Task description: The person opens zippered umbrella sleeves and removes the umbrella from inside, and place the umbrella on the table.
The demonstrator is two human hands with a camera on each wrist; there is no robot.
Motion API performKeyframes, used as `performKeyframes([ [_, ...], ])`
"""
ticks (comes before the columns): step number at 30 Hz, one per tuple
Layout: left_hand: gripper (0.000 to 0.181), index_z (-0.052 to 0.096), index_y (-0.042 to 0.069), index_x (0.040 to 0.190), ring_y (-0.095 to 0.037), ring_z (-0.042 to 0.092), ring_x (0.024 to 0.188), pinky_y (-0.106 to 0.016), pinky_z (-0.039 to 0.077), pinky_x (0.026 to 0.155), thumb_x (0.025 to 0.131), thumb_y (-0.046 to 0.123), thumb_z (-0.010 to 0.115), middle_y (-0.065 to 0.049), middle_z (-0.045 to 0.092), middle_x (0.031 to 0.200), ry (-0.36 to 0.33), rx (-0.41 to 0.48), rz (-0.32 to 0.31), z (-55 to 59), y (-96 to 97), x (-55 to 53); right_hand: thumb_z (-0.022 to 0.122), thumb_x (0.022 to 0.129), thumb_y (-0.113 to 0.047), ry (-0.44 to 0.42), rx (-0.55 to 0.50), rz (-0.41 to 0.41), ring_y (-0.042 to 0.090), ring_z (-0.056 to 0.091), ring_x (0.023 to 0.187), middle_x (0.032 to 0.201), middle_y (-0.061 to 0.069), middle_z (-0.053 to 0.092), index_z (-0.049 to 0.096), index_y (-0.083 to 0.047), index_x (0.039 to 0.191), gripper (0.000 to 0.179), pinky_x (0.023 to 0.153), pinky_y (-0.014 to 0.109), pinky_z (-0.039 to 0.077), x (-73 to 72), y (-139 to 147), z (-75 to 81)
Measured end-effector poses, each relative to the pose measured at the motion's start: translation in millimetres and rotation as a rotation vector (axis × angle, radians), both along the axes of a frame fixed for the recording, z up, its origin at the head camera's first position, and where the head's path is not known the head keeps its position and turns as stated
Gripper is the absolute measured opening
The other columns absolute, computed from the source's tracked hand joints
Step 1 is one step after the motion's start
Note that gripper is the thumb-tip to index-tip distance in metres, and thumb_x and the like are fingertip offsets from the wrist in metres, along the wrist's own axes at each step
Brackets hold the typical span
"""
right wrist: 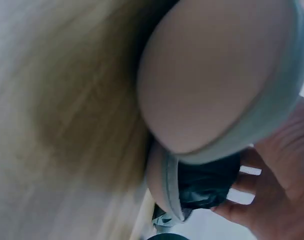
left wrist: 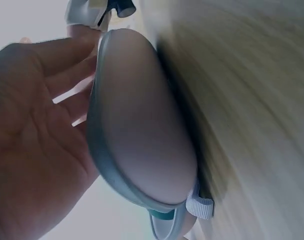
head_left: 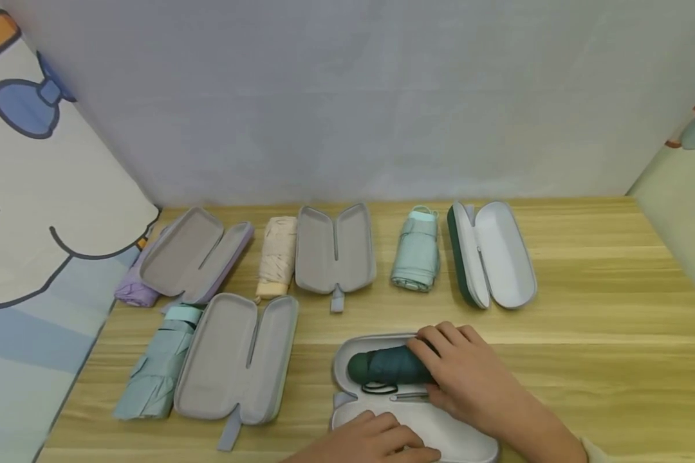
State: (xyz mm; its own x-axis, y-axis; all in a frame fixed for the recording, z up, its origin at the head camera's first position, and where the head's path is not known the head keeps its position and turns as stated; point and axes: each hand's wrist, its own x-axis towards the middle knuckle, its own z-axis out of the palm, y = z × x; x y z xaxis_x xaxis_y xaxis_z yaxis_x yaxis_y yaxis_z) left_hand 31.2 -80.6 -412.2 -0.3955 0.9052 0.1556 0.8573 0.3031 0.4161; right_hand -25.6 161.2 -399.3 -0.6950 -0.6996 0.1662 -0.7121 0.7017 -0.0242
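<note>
An open zip case (head_left: 434, 424) with a pale lining lies at the front of the table, its two halves spread. In its far half sits a folded dark green umbrella (head_left: 390, 365) with a black cord loop beside it. My right hand (head_left: 469, 379) grips the umbrella's right end, which the fingers partly hide. On the near half of the case rests my left hand (head_left: 376, 440); in the left wrist view its fingers (left wrist: 74, 55) lie along the case's rim, loosely extended. The right wrist view shows the case end-on, with the dark umbrella (right wrist: 209, 182) under the right fingertips.
Behind stand more open cases: white-lined (head_left: 505, 254), grey-lined (head_left: 356, 251) and purple-edged (head_left: 185, 251). Another grey-lined case (head_left: 217, 360) is at left. Folded umbrellas lie beside them: mint (head_left: 417, 254), cream (head_left: 278, 254), purple (head_left: 136, 286) and blue-green (head_left: 159, 366). A pale curtain (head_left: 382, 103) backs the table.
</note>
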Motion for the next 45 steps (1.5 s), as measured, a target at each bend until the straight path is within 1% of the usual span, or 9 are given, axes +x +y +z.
performKeyframes([
  [3,0.039,0.06,0.025,0.143,0.0,0.06,0.107,-0.003,0.039,0.091,0.109,0.042,0.053,0.012,0.067,0.123,0.075,-0.012,-0.02,-1.0,3.6,0.4,0.089,0.074,-0.034,0.014,-0.054,0.014,0.016,0.057,0.103,0.119,-0.003,0.065,0.066,-0.016,0.126,0.059,0.08,0.036,0.047,-1.5,5,-5.1],
  [8,0.025,0.07,0.029,0.123,0.001,0.059,0.094,-0.003,0.039,0.08,0.104,0.043,0.062,0.015,0.068,0.108,0.26,0.042,0.035,-1.8,7.5,-3.3,0.085,0.069,-0.031,0.004,-0.212,-0.012,0.01,0.054,0.095,0.111,-0.007,0.065,0.066,-0.017,0.12,0.055,0.077,0.033,0.048,-0.7,16,-7.4],
  [15,0.034,0.069,0.031,0.11,-0.002,0.055,0.094,-0.013,0.037,0.08,0.094,0.06,0.065,0.016,0.066,0.105,0.331,-0.022,0.098,3.2,-4.4,-16.8,0.087,0.064,-0.016,-0.097,-0.513,-0.189,0.004,0.052,0.096,0.11,-0.014,0.062,0.065,-0.023,0.118,0.058,0.082,0.017,0.042,11.6,47,8.1],
  [21,0.015,0.07,0.025,0.098,-0.008,0.059,0.097,-0.03,0.05,0.097,0.09,0.02,0.081,0.012,0.066,0.098,0.347,-0.028,0.19,8.7,-9.6,-27.2,0.091,0.064,-0.006,-0.159,-0.611,-0.415,0.003,0.053,0.089,0.106,-0.006,0.065,0.065,-0.02,0.121,0.064,0.076,0.011,0.04,27.4,78,17.9],
  [23,0.022,0.07,0.023,0.098,-0.01,0.058,0.1,-0.036,0.051,0.104,0.086,0.008,0.082,0.01,0.065,0.098,0.351,-0.055,0.211,11.4,-11.0,-30.7,0.093,0.066,-0.008,-0.19,-0.617,-0.502,0.001,0.054,0.087,0.106,0.0,0.068,0.065,-0.017,0.123,0.064,0.072,0.013,0.043,31.8,87,17.4],
  [26,0.023,0.072,0.022,0.098,-0.014,0.058,0.105,-0.04,0.051,0.107,0.085,0.006,0.083,0.007,0.065,0.101,0.389,-0.088,0.235,16.0,-12.1,-36.0,0.093,0.07,-0.014,-0.226,-0.572,-0.637,0.002,0.054,0.082,0.104,0.007,0.07,0.064,-0.012,0.124,0.062,0.066,0.018,0.045,37.4,97,11.9],
  [30,0.022,0.073,0.021,0.094,-0.019,0.056,0.111,-0.037,0.05,0.105,0.085,0.005,0.083,0.004,0.064,0.106,0.433,-0.103,0.261,21.1,-11.6,-42.0,0.094,0.072,-0.023,-0.258,-0.511,-0.741,0.008,0.056,0.078,0.102,0.012,0.072,0.065,-0.005,0.122,0.061,0.062,0.021,0.044,45.0,102,-1.4],
  [39,0.024,0.074,0.019,0.098,-0.023,0.058,0.119,-0.039,0.053,0.1,0.082,0.005,0.085,-0.002,0.067,0.117,0.483,-0.173,0.337,22.0,-7.1,-49.5,0.085,0.084,-0.044,-0.498,-0.387,-0.87,0.015,0.062,0.076,0.096,0.009,0.073,0.059,-0.003,0.129,0.066,0.061,0.025,0.044,55.6,100,-18.1],
  [45,0.048,0.067,0.021,0.123,-0.028,0.058,0.125,-0.043,0.054,0.1,0.081,0.001,0.082,-0.005,0.062,0.13,0.412,-0.129,0.375,33.7,-16.9,-40.6,0.08,0.087,-0.05,-0.585,-0.363,-0.904,0.014,0.062,0.076,0.1,0.011,0.073,0.056,-0.002,0.132,0.07,0.062,0.027,0.044,51.2,97,-18.0],
])
